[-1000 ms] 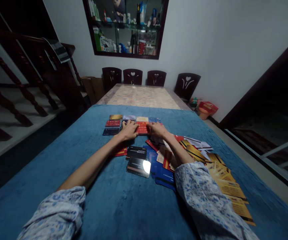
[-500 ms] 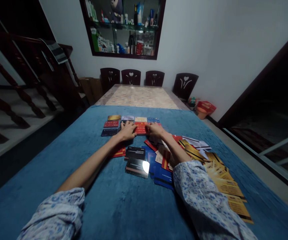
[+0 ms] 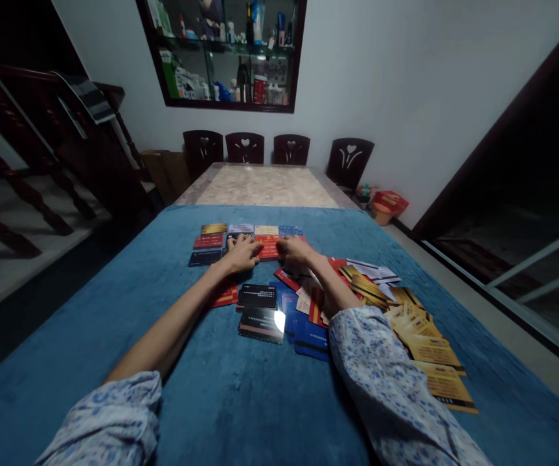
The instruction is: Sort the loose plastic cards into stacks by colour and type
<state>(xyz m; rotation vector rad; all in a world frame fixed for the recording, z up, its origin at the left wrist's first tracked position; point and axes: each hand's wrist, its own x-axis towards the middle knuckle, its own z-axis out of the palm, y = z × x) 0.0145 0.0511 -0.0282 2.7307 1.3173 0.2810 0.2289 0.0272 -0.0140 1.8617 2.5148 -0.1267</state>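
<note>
Red card (image 3: 268, 248) lies flat in the far card grid on the bench's blue cloth (image 3: 240, 401). Left hand (image 3: 240, 254) and right hand (image 3: 298, 250) are curled onto its two ends; can't tell if they're pinching or pressing. Likely thin, stiff, light and slick: lift it by the short edges.

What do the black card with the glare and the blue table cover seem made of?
Black card: likely glossy plastic, since it reflects a bright light spot. Blue cover: soft napped fabric, perhaps velvet or fleece; matte, with brushed streaks.
</note>
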